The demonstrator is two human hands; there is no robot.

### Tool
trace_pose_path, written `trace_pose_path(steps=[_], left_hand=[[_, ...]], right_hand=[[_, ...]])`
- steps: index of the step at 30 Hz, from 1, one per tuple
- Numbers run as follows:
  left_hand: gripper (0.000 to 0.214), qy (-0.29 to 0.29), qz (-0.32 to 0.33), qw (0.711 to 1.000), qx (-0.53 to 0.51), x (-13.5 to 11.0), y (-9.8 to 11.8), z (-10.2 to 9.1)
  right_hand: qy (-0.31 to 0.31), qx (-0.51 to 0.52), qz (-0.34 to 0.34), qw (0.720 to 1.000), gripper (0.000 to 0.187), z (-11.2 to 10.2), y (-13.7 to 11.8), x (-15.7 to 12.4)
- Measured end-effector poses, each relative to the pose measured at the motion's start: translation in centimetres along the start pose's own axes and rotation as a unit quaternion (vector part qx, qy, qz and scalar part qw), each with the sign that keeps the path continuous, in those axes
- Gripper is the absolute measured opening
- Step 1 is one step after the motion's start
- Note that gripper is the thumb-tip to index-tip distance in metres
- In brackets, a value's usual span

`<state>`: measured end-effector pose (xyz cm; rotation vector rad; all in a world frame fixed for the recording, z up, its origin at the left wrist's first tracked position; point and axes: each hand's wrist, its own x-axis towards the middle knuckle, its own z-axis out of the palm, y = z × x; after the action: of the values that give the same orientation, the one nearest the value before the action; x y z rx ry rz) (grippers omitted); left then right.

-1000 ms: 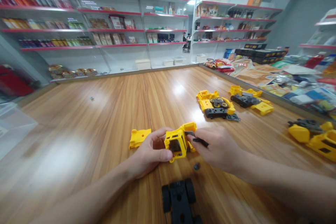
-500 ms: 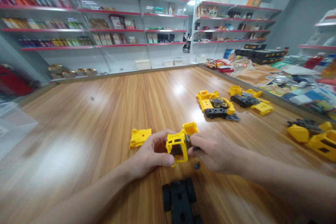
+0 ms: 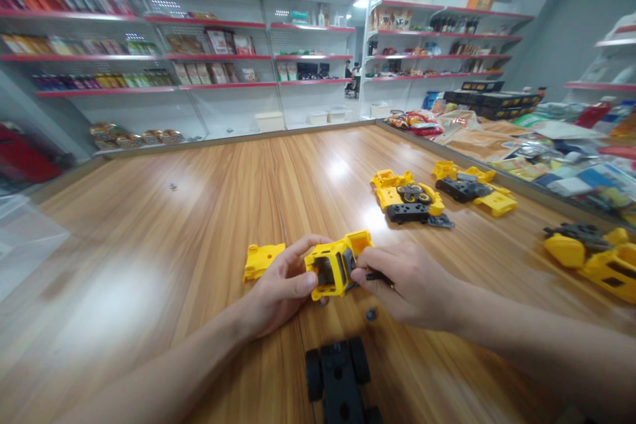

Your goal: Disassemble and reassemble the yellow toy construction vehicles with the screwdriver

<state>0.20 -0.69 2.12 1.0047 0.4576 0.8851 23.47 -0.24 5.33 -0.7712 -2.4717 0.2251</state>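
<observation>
My left hand (image 3: 278,288) is closed around a yellow toy truck cab (image 3: 335,281) with window openings and a dark inside. My right hand (image 3: 415,285) pinches a slim black piece (image 3: 381,276) at the cab's right side; its kind is unclear, and the fingers hide part of it. Just beyond the right fingertips, a yellow box-like part (image 3: 358,240) appears against the cab; whether it is joined cannot be told. A flat yellow plate (image 3: 259,261) lies behind my left hand. Nearest me rests a black wheeled chassis (image 3: 342,371), with small dark screws (image 3: 371,313) between it and my right hand.
Groups of yellow and black toy vehicle parts (image 3: 410,195) lie on the right of the wooden table (image 3: 209,212), with more (image 3: 474,189) further right and another group (image 3: 593,255) at the right edge. Tiny screws (image 3: 172,186) sit far left. A clear plastic bin (image 3: 24,238) stands at the left edge.
The yellow cab has turned in my left hand and shifted slightly left, showing more of its window side. My right hand stays at its side, and the black piece now shows more.
</observation>
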Motion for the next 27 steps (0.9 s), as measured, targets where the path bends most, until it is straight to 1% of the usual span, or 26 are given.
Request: trace_pose_path(steps=[4,7,8,10,12,13,14,16,23,25,27], left_hand=[[0.046,-0.005,-0.003,1.000,-0.013,0.0,0.0,0.0],[0.045,0.004,-0.008,0.999,-0.040,0.0,0.3,0.0],[0.044,0.011,-0.009,0.998,-0.054,0.0,0.4,0.0],[0.040,0.023,-0.008,0.996,-0.083,0.1,0.5,-0.2],[0.036,0.031,-0.006,0.994,-0.103,0.1,0.5,-0.4],[0.035,0.032,-0.007,0.994,-0.108,0.1,0.5,-0.5],[0.034,0.031,-0.009,0.993,-0.109,0.1,0.5,-0.6],[0.034,0.028,-0.013,0.994,-0.109,0.1,0.5,-0.6],[0.036,0.030,-0.014,0.993,-0.110,0.0,0.6,-0.3],[0.036,0.030,-0.015,0.993,-0.109,0.0,0.5,-0.3],[0.036,0.030,-0.017,0.994,-0.104,0.0,0.5,-0.4]], right_hand=[[0.007,0.004,0.016,1.000,0.019,0.4,0.2,-0.1],[0.001,0.014,0.020,1.000,0.012,0.1,0.3,0.0],[-0.017,0.018,0.013,1.000,0.008,-0.1,0.3,0.0],[-0.083,0.022,-0.011,0.996,0.004,-0.6,0.4,-0.1],[-0.162,0.007,-0.025,0.986,0.009,-1.2,0.4,-0.2],[-0.192,-0.006,-0.024,0.981,0.012,-1.4,0.4,-0.3],[-0.214,-0.018,-0.020,0.977,0.014,-1.6,0.4,-0.3],[-0.236,-0.033,-0.017,0.971,0.015,-1.7,0.3,-0.5],[-0.241,-0.005,-0.023,0.970,0.004,-0.9,0.3,-0.6],[-0.220,0.019,-0.033,0.975,0.007,-0.8,0.3,-0.5],[-0.161,0.055,-0.044,0.984,0.013,-0.8,0.2,-0.4]])
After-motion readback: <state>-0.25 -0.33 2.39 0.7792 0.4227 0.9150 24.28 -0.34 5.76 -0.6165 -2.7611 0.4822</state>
